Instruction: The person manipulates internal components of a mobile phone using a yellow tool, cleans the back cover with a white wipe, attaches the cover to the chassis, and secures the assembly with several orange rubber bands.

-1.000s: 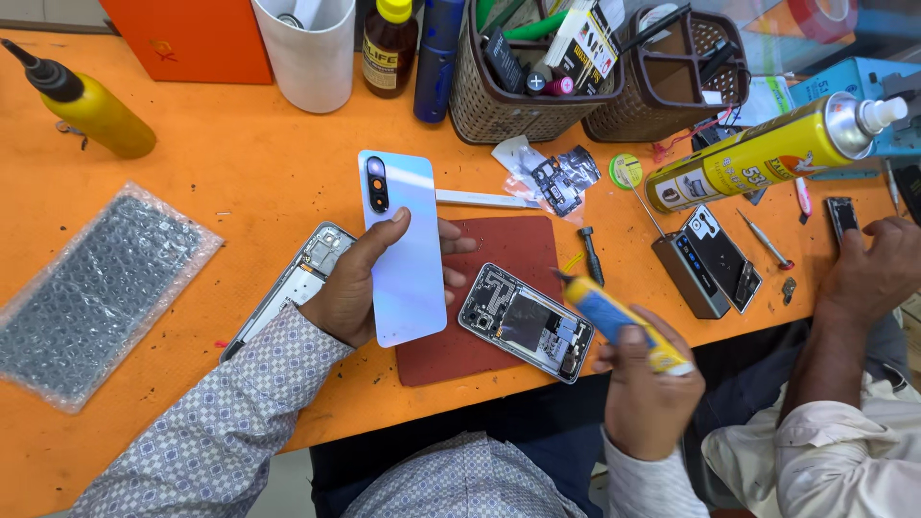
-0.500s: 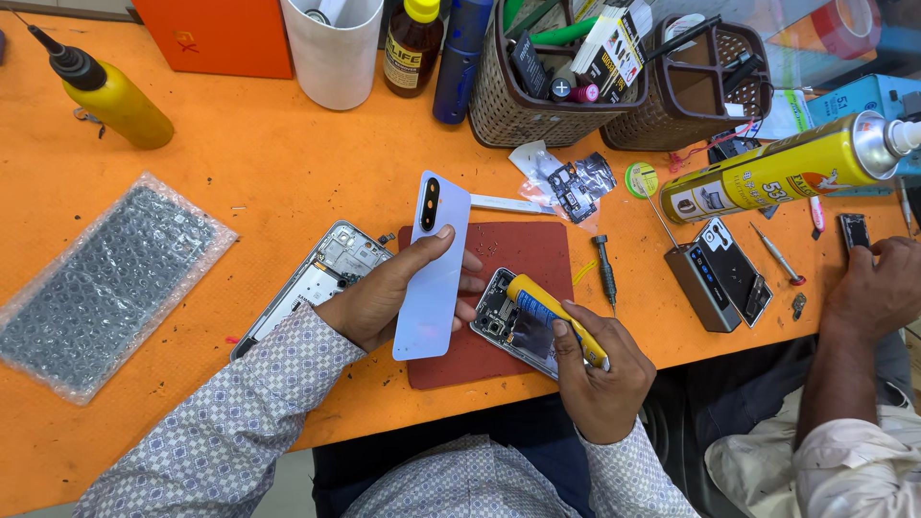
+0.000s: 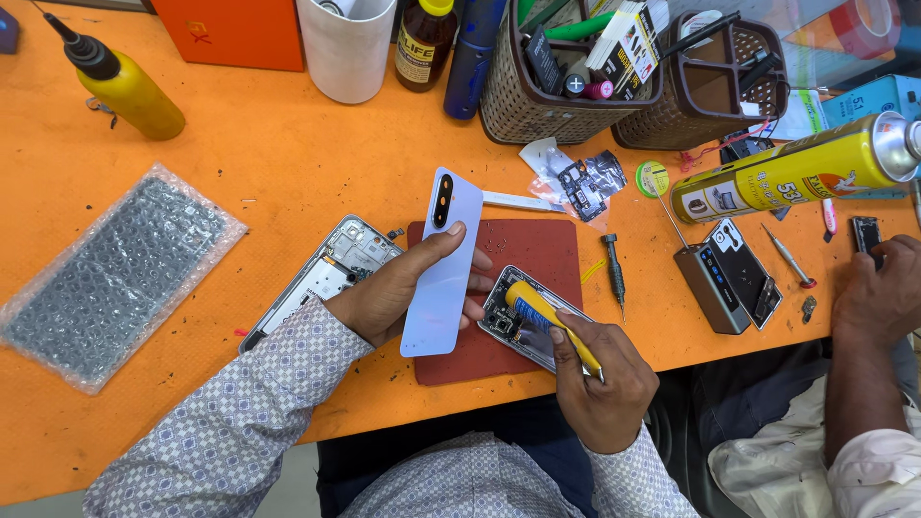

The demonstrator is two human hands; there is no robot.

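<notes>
Our left hand [image 3: 389,299] sits at the centre of the frame, its grip closed on a pale blue phone back cover [image 3: 442,261]: thumb across the glossy face, fingers behind. The cover is a thin, smooth panel with rounded corners and a dark oval camera window near its top end. Its long axis runs almost upright in the frame, leaning a little to the right, and its lower end hangs over the left edge of the dark red mat [image 3: 518,251].

Just to the right of the cover, our right hand [image 3: 600,384] has its grip wrapped around a yellow screwdriver [image 3: 549,321] with a blue band on the handle. The tool slants from lower right up to upper left, and its tip end rests over the opened phone body [image 3: 507,321] on the mat. That body shows bare metal and small circuit parts; its long axis slopes down to the right. The right hand is the nearer one to it, and the cover lies immediately to its left.

A second stripped phone frame [image 3: 331,269] lies on the orange table [image 3: 269,163] behind our left wrist. A sheet of bubble wrap [image 3: 115,273] lies at the left of the frame. At the right edge another person's hand [image 3: 878,302] rests on the table, near a yellow spray can [image 3: 796,177] lying on its side.
</notes>
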